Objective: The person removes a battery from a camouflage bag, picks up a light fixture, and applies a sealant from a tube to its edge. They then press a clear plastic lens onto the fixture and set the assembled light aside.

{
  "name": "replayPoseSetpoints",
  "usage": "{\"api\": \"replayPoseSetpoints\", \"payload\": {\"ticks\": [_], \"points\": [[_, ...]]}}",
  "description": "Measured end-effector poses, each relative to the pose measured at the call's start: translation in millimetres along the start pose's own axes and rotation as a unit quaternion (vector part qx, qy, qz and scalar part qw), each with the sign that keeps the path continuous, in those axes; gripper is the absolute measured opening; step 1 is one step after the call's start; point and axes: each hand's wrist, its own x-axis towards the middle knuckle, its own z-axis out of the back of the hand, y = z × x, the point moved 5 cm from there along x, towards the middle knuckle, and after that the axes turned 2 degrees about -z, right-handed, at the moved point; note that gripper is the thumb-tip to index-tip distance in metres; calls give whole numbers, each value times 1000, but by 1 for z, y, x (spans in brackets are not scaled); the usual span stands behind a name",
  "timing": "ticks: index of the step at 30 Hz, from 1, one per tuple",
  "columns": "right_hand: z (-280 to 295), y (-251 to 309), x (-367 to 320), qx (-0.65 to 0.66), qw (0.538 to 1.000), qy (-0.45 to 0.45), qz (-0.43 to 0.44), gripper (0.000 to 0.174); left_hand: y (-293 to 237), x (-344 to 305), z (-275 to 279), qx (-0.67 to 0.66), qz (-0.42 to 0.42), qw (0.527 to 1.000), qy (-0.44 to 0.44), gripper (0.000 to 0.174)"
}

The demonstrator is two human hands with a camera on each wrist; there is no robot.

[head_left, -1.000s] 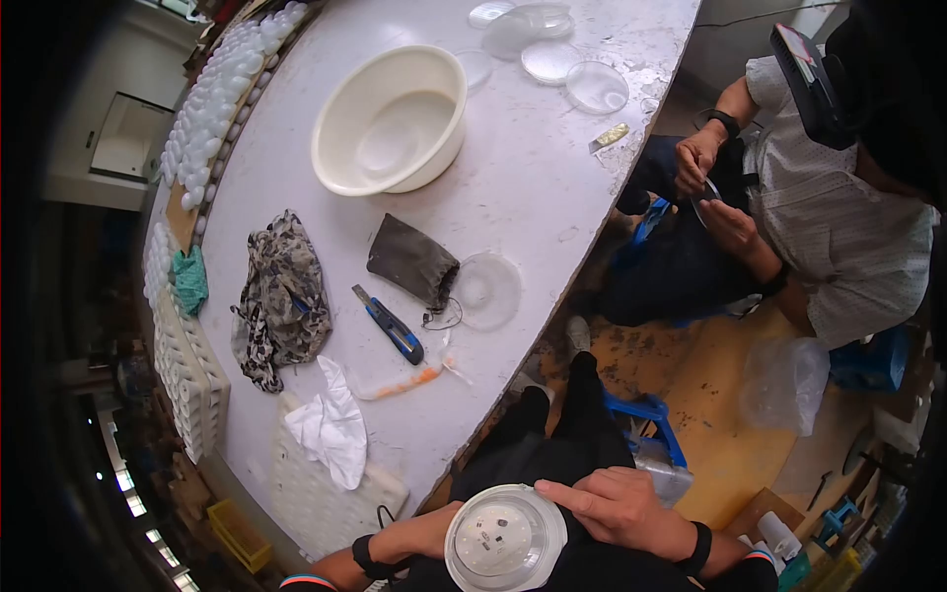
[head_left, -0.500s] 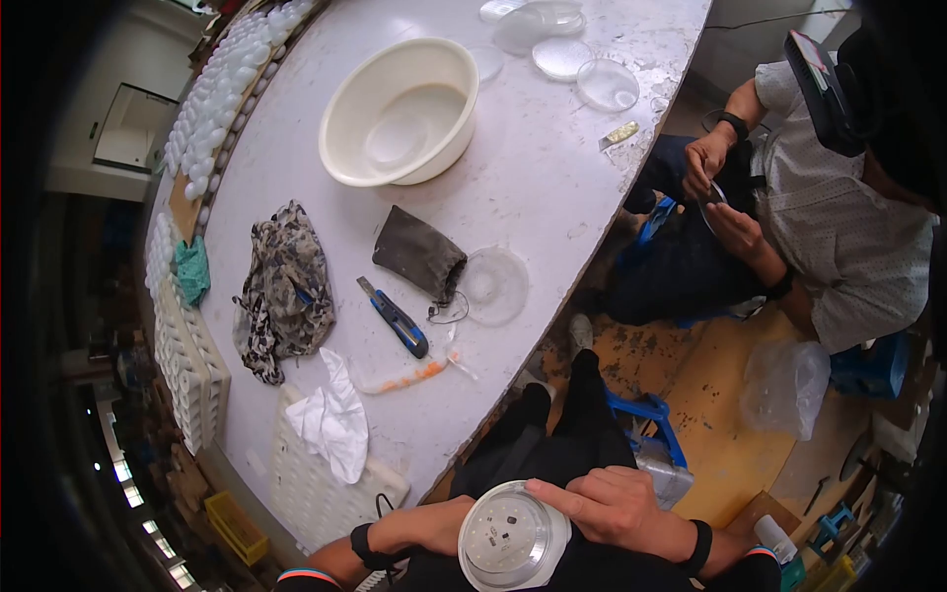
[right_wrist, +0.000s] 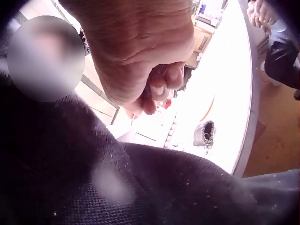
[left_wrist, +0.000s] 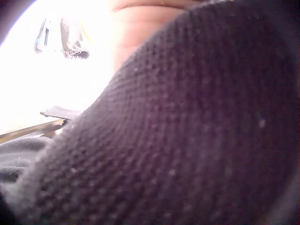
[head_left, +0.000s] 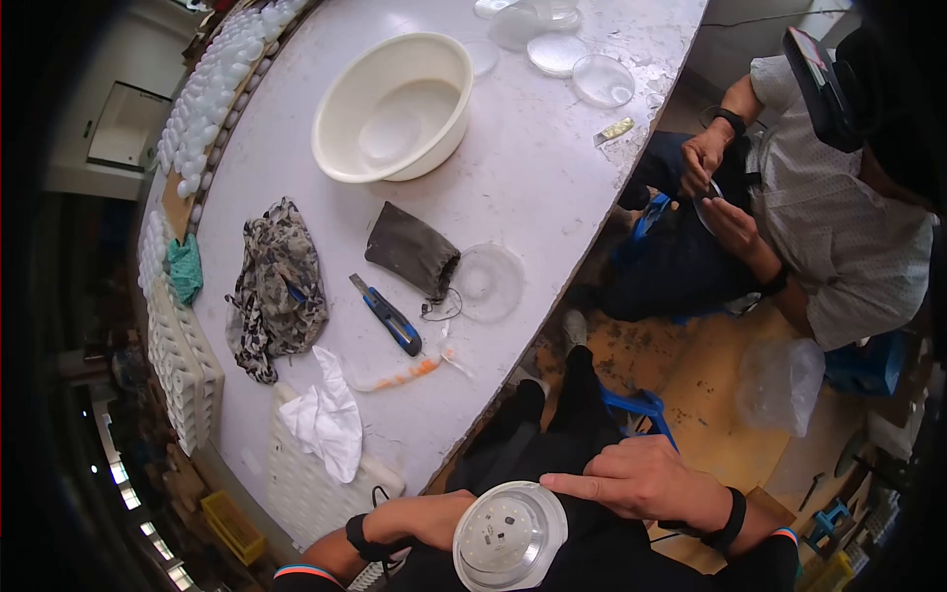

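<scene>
At the bottom of the head view my left hand [head_left: 434, 518] holds a round clear plastic cover [head_left: 508, 538] over my lap; its fingers are hidden behind the cover. The cover has a pale rim and several small dark marks on its face. My right hand [head_left: 646, 479] is on the other side, index finger straight with its tip right at the upper rim. In the right wrist view its other fingers [right_wrist: 159, 89] curl in toward the palm, and I cannot tell whether they hold anything. Dark sleeve cloth [left_wrist: 178, 122] fills most of the left wrist view.
On the table [head_left: 513, 197] are a cream basin [head_left: 444, 128], a grey pouch [head_left: 409, 247], a utility knife [head_left: 390, 318], a camouflage cloth [head_left: 281, 286], a white cloth [head_left: 330, 419] and several clear discs [head_left: 602, 81]. A person [head_left: 838, 207] sits to the right, hands on a thin round piece.
My right hand has shifted a little forward and right, its index fingertip staying at the cover's rim. The cover is turned slightly in my left hand. The head view has moved slightly.
</scene>
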Motion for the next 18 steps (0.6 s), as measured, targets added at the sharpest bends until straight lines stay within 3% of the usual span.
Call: {"api": "replayPoseSetpoints", "payload": {"ticks": [3, 7, 13, 16, 18], "points": [[14, 3, 13, -10, 999, 42, 19, 59, -15, 10, 4, 2, 46, 997, 55, 35], [18, 17, 27, -25, 995, 8, 93, 58, -22, 15, 6, 15, 131, 980, 151, 39], [16, 1, 2, -37, 996, 58, 48, 54, -31, 18, 7, 45, 70, 989, 119, 43], [17, 5, 12, -49, 998, 29, 41, 55, -25, 20, 7, 38, 80, 986, 139, 43], [20, 15, 25, -44, 995, 0, 92, 57, -25, 23, 8, 23, 85, 983, 160, 41]]}}
